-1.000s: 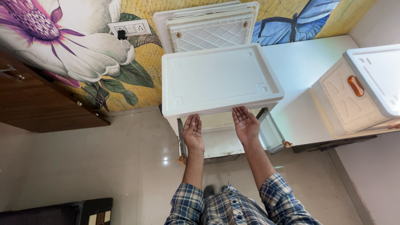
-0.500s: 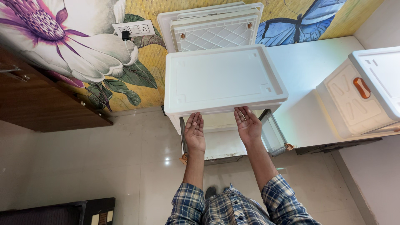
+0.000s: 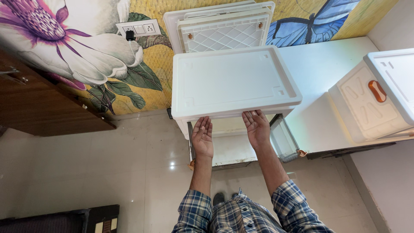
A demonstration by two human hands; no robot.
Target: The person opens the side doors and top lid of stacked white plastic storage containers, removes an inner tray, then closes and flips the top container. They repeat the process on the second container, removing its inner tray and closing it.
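Both palms up, fingers open: left hand (image 3: 202, 137) and right hand (image 3: 257, 127) support the white plastic lid (image 3: 233, 82) at its near edge, above the drawer unit (image 3: 235, 140) (floor-standing). Keep it level, evenly lifted.

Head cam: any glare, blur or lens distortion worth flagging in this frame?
Head view: sharp overall, no motion blur on the left hand or right hand; small specular glare spot on the glossy floor tiles; white panel bright, with its moulded edges readable; wide-angle stretch tilts the wall mural and white drawer unit near the edges; shadows are soft.
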